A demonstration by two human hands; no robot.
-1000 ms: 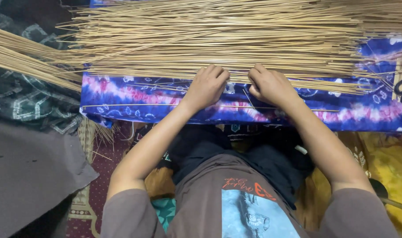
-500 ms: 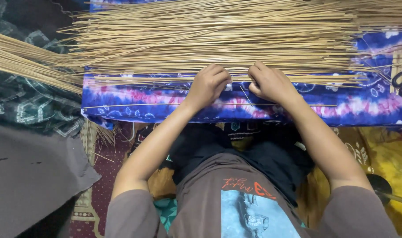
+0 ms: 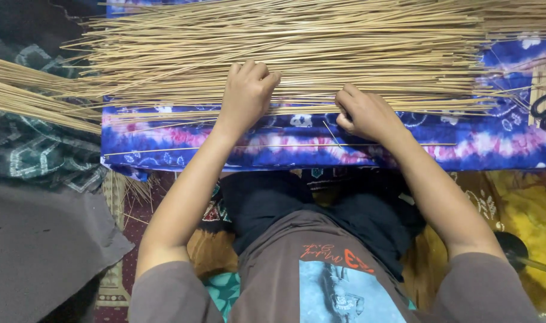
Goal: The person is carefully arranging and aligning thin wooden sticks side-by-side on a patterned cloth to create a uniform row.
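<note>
- Now left hand (image 3: 246, 96), fingers curled down over thin sticks (image 3: 321, 54), grip pressing rather than clenched.
- Right hand (image 3: 365, 113) at 3 o'clock, pinching sticks (loosely) above tie-dyed cloth (image 3: 273, 140).

Both arms fwd, left hand (image 3: 246, 96) flat palm-down, right hand (image 3: 365, 113) fingers curled

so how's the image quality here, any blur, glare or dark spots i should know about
Head view: the stick pile is evenly lit and sharp, with single sticks distinct; no glare on the tie-dye cloth; left hand and right hand show little blur; the top left corner and the dark cloth at the lower left fall into shadow; mild wide-angle bending at the edges.
</note>
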